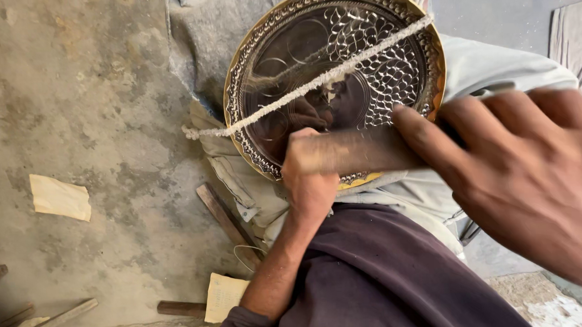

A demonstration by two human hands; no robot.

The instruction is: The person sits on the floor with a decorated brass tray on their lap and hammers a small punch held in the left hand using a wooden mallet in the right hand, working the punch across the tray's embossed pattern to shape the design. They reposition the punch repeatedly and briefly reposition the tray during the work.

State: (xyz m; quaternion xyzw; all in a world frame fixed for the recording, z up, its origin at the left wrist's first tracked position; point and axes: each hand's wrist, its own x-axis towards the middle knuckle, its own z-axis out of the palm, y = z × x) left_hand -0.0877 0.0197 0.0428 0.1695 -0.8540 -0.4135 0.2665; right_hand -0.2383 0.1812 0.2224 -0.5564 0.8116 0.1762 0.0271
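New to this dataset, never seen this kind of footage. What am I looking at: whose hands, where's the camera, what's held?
There is no machine here. One camera sits on a person's head and looks down at their own two bare hands. The left hand is closed around one end of a blurred tool laid against a round engraved metal tray. The right hand, close to the lens, has its fingers on the tool's other end. A rough cord runs across the tray's face. The tray rests on cloth over the person's lap. Around it, on the concrete floor, lie paper scraps and wooden sticks.
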